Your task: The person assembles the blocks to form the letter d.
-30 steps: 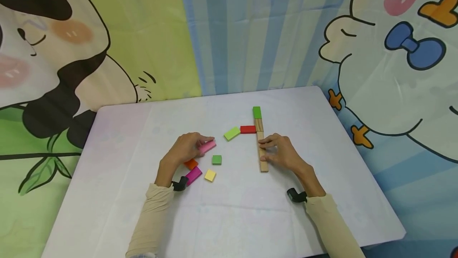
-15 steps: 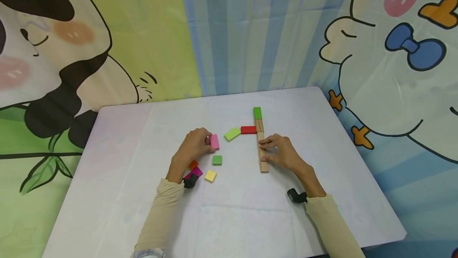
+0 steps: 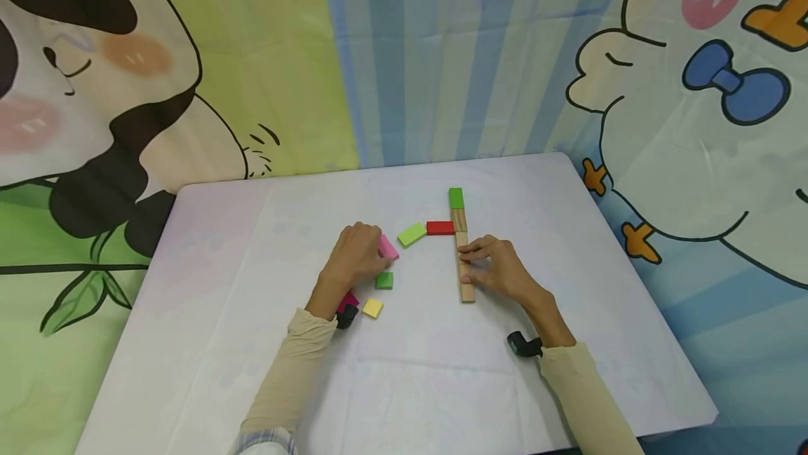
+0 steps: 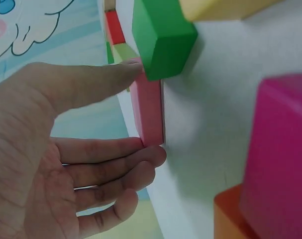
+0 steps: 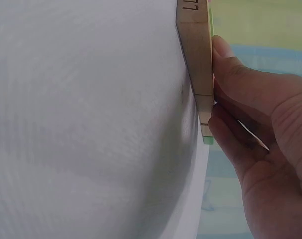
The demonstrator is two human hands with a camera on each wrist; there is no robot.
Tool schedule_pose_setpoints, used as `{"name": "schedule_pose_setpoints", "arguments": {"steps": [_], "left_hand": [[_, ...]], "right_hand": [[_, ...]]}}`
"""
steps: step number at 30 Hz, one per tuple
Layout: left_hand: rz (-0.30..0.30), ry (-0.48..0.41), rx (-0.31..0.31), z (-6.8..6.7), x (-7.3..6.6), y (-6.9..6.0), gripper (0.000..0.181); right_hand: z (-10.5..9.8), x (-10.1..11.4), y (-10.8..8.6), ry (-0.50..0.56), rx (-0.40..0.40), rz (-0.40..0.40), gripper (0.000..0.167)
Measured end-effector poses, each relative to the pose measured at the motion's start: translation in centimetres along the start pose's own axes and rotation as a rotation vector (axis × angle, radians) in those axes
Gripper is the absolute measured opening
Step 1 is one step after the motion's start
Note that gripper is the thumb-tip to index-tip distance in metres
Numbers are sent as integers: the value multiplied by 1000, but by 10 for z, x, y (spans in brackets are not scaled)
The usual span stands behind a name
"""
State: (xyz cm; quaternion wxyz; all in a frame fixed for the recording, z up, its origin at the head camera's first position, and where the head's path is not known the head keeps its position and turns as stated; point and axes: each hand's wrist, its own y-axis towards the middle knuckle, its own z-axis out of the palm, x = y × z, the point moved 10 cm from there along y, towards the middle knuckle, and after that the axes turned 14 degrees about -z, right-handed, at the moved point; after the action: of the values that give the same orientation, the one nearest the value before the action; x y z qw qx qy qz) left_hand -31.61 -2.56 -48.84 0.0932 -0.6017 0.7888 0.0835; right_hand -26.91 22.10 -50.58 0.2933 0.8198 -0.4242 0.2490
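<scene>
My left hand [image 3: 355,256] pinches a pink block [image 3: 388,247] between thumb and fingertips, low over the table. In the left wrist view the pink block [image 4: 149,112] spans from thumb to fingers, behind a green block [image 4: 163,37]. My right hand [image 3: 500,267] rests its thumb and fingertips against a straight row of plain wooden blocks [image 3: 465,285]. Seen from the right wrist, those fingers touch only one side of the wooden row [image 5: 196,59]. A red block [image 3: 440,228] meets the row from the left, and a light green block [image 3: 412,235] touches its left end.
A bright green block [image 3: 456,198] caps the far end of the row. Near my left hand lie a small green block [image 3: 384,280], a yellow block [image 3: 372,308] and a magenta block [image 3: 348,301]. An orange block [image 4: 228,211] shows beside the magenta one.
My left hand has moved right with the pink block and turned it, so that it now slants toward the light green block. The right hand has stayed on the wooden row.
</scene>
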Motion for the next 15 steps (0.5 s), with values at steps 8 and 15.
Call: {"name": "schedule_pose_setpoints", "arguments": {"steps": [8,15], "left_hand": [[38,64,-4,8,-23,-11,45],[61,134,-3,14,-37,-39,46]], "right_hand": [[2,-2,0,0,5,-1,45],[2,-3,1,-8,8,1,45]]}}
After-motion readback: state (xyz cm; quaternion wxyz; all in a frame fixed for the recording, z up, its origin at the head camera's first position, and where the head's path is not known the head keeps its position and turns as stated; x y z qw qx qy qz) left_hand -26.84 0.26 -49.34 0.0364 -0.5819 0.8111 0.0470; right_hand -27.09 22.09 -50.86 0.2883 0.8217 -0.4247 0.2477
